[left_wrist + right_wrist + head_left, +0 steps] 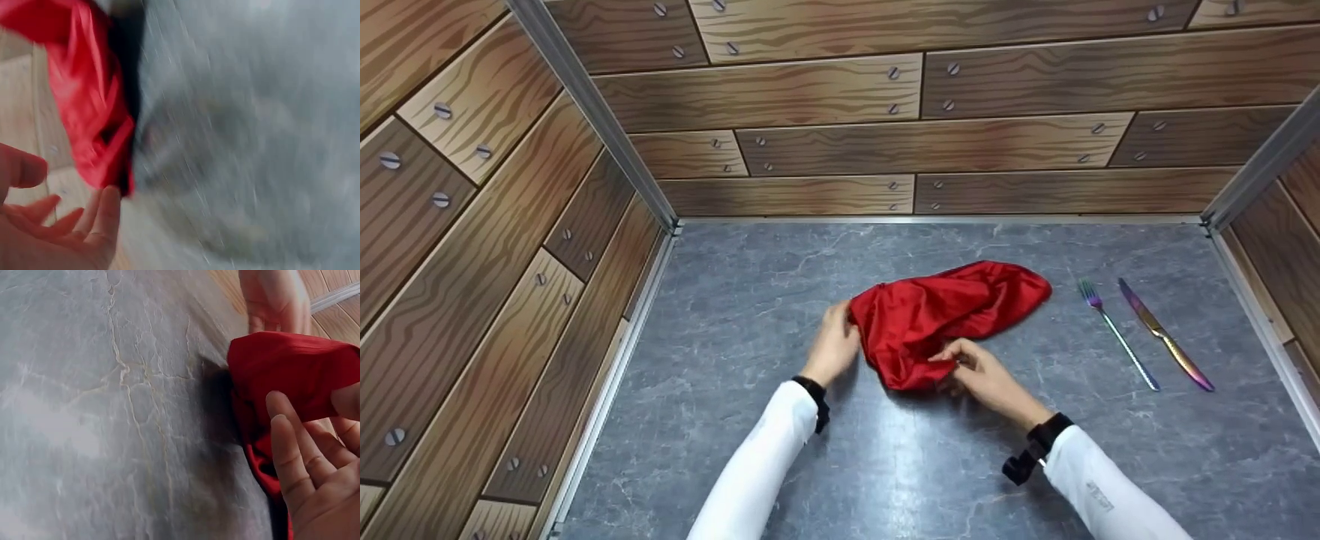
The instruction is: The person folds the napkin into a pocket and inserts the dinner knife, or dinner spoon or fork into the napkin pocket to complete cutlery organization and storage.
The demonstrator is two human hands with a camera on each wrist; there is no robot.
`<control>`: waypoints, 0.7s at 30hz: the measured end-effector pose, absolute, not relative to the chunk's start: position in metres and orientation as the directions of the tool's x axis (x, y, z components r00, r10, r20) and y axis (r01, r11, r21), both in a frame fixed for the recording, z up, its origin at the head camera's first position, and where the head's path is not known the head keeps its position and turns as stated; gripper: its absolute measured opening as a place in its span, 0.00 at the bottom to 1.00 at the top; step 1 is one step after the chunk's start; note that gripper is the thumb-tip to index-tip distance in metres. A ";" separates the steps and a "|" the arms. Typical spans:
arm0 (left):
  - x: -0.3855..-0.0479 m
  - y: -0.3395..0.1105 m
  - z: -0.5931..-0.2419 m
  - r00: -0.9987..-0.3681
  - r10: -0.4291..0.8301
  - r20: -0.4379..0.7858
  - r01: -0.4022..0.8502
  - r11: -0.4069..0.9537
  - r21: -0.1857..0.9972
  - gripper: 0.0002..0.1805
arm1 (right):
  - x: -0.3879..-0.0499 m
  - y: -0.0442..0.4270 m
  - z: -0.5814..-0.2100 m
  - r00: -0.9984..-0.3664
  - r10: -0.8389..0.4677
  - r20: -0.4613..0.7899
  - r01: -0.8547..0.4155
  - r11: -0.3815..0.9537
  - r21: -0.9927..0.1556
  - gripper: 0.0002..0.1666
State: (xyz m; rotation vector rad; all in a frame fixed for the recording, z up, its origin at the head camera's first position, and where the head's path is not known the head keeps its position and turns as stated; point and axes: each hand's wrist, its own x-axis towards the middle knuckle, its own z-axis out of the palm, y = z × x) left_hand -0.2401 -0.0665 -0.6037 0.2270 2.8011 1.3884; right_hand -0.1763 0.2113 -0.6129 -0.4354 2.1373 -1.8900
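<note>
A crumpled, shiny red cloth (919, 319) lies bunched on the grey surface, its far end stretching to the right. At its left edge is my left hand (833, 345); the left wrist view shows the fingers extended, thumb apart, fingertips against the end of the cloth (93, 107). My right hand (979, 375) is at the near right edge. In the right wrist view, the thumb and a finger of that hand (320, 484) pinch a raised edge of the cloth (292, 371), while other fingers spread beside it. Folds hide part of the grip.
Right of the cloth lie a rainbow-coloured fork (1119, 335) and a matching table knife (1166, 335), side by side. Wood-patterned panels (825, 97) with metal edging enclose the grey marbled surface (720, 300) at the back, left and right.
</note>
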 end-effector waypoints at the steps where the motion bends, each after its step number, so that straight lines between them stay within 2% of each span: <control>1: -0.245 -0.069 -0.605 -0.993 0.114 0.038 0.100 0.612 0.785 0.27 | -0.176 0.212 -0.612 -0.920 -0.391 0.036 -0.082 0.101 -0.991 0.05; 7: -0.262 -0.071 -0.612 -0.994 0.094 -0.059 0.009 0.596 0.803 0.31 | -0.168 0.213 -0.594 -0.907 -0.401 0.131 -0.207 0.153 -0.966 0.03; 12: -0.265 -0.067 -0.616 -0.997 0.073 -0.036 0.014 0.588 0.809 0.16 | -0.164 0.219 -0.585 -0.917 -0.381 0.120 -0.239 0.281 -0.929 0.11; 14: -0.266 -0.067 -0.617 -0.998 0.060 -0.032 0.009 0.577 0.817 0.09 | -0.167 0.226 -0.592 -0.919 -0.375 0.121 -0.251 0.322 -0.913 0.12; 18: -0.265 -0.075 -0.612 -0.999 0.013 -0.040 -0.027 0.521 0.853 0.06 | -0.167 0.239 -0.594 -0.929 -0.346 0.128 -0.267 0.389 -0.882 0.13; 21: -0.264 -0.086 -0.605 -0.997 -0.032 -0.067 -0.074 0.418 0.906 0.07 | -0.166 0.251 -0.597 -0.942 -0.310 0.127 -0.263 0.449 -0.854 0.14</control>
